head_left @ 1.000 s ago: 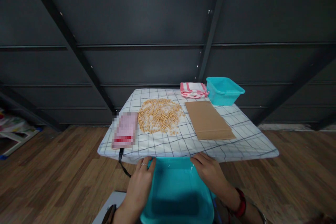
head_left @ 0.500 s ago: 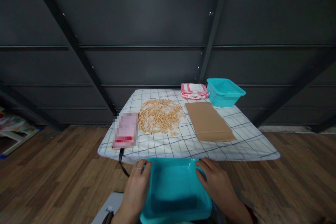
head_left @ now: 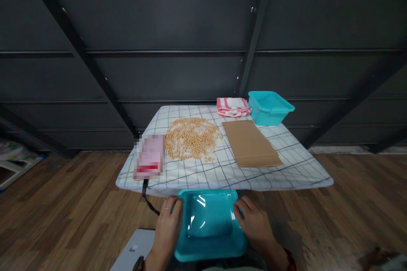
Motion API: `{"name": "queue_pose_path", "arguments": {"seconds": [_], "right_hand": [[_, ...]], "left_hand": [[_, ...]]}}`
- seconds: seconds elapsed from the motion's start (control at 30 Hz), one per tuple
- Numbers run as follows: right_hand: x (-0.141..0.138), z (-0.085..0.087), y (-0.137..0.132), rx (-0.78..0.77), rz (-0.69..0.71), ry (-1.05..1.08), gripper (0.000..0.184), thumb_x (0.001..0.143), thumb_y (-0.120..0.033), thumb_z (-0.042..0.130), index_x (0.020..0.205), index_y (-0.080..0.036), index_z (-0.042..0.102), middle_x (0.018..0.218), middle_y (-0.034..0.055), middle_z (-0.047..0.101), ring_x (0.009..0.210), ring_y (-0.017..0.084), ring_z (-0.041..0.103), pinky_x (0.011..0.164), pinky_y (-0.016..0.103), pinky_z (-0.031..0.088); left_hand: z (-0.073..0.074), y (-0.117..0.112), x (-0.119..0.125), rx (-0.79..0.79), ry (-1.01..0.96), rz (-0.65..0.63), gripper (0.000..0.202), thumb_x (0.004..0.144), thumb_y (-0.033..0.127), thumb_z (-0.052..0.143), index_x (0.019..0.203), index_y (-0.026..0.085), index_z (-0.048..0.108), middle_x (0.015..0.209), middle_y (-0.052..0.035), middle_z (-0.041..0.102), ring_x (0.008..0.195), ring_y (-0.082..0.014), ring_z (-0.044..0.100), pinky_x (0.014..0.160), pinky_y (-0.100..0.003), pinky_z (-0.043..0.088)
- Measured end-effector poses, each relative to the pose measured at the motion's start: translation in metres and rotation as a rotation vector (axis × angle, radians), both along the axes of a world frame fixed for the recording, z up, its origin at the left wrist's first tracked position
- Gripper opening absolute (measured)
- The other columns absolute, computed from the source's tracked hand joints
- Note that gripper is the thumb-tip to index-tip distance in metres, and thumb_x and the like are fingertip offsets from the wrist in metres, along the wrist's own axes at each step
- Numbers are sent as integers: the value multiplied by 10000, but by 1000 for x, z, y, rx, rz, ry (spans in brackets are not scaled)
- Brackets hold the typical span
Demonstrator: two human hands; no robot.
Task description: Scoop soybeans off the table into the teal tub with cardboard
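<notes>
In the head view a teal plastic basin [head_left: 208, 211] is held low, just in front of the table's near edge. My left hand [head_left: 171, 216] is closed on its left rim, with a ring on one finger. My right hand [head_left: 252, 218] grips the opposite rim. Light reflects off the basin's bare inner floor. Beyond it, a spread of yellow beans [head_left: 192, 137] mixed with whitish grains lies on the checked tablecloth [head_left: 219, 178]. Right of the beans lies a flat piece of brown cardboard [head_left: 251, 144].
A second teal basin [head_left: 269, 112] stands at the back right beside a folded pink-and-white towel [head_left: 233, 107]. On the left lies a blurred pink item [head_left: 150, 156] with a black strap [head_left: 146, 192]. A grey flat object [head_left: 135, 247] is at lower left. A dark panelled wall [head_left: 171, 76] rises behind.
The basin in my hands has tilted, and bright reflections now show on its floor. Both hands stay on its rim. The view has shifted slightly; the things on the table keep their places.
</notes>
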State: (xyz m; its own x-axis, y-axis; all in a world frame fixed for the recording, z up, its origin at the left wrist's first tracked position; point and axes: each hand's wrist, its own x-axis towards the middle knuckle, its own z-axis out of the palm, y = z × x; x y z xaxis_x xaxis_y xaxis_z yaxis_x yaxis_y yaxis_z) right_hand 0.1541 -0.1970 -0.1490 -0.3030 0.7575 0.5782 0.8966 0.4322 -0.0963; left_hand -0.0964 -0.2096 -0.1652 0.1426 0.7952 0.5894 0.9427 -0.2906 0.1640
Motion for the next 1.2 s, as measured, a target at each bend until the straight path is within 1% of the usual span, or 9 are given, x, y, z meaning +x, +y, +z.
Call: {"name": "queue_pose_path", "arguments": {"seconds": [0.17, 0.37, 0.53, 0.6, 0.67, 0.77, 0.9, 1.07, 1.2], "right_hand": [[0, -13, 1, -45, -4, -28, 320, 874, -111, 323, 643, -202, 527, 624, 13, 536, 563, 126, 515, 541, 246, 342], [-1, -23, 3, -134, 13, -68, 239, 780, -54, 408, 653, -212, 535, 662, 14, 569, 617, 151, 543, 585, 261, 386], [3, -27, -5, -219, -12, -85, 190, 712, -51, 459, 738, -207, 564, 760, 34, 584, 720, 182, 559, 640, 281, 435], [5, -23, -10, -251, -11, -85, 206, 690, -58, 472, 784, -211, 573, 811, 37, 580, 763, 180, 560, 641, 267, 449], [6, -14, -16, -323, 17, -69, 220, 673, -65, 485, 799, -219, 577, 840, 26, 572, 776, 161, 560, 639, 239, 456], [1, 8, -21, -516, 78, -4, 238, 686, -76, 489, 848, -218, 590, 895, 28, 564, 836, 160, 555, 707, 246, 461], [-14, 42, -21, -600, 157, 27, 175, 725, -113, 526, 854, -195, 611, 890, 44, 575, 870, 186, 550, 768, 296, 457], [-35, 69, -17, -584, 295, 68, 211, 701, -107, 567, 888, -197, 607, 900, 35, 580, 889, 189, 539, 783, 309, 466], [-43, 69, -13, -470, 323, 72, 310, 712, -55, 507, 982, -183, 592, 1043, 62, 575, 986, 199, 527, 835, 316, 467]], "left_hand": [[-20, 5, -3, -77, -78, 11, 252, 874, 240, 334, 854, 193, 581, 836, -63, 603, 794, -197, 586, 693, -322, 514], [-21, 10, -5, -157, -128, 31, 232, 832, 261, 376, 881, 195, 593, 871, -73, 614, 814, -199, 611, 718, -333, 524], [-20, 8, -7, -237, -172, 109, 270, 749, 203, 414, 948, 159, 591, 839, -89, 643, 731, -218, 631, 624, -352, 537], [-13, 7, -10, -278, -191, 104, 292, 716, 189, 434, 958, 189, 597, 804, -50, 661, 655, -190, 633, 590, -316, 535], [1, 6, -16, -369, -240, 98, 316, 686, 187, 457, 965, 202, 605, 813, -38, 681, 605, -176, 633, 567, -295, 532], [31, 5, -28, -516, -286, 91, 347, 659, 195, 481, 977, 188, 618, 823, -47, 702, 615, -180, 649, 592, -281, 529], [63, -2, -50, -614, -305, 135, 328, 639, 214, 488, 927, 219, 645, 659, -4, 704, 607, -181, 660, 592, -250, 518], [71, -32, -79, -579, -478, 108, 295, 613, 377, 520, 850, 276, 663, 636, 34, 708, 557, -169, 660, 487, -204, 517], [80, -50, -76, -452, -523, 157, 280, 640, 494, 531, 809, 313, 662, 646, 51, 707, 529, -167, 654, 472, -209, 529]]}}
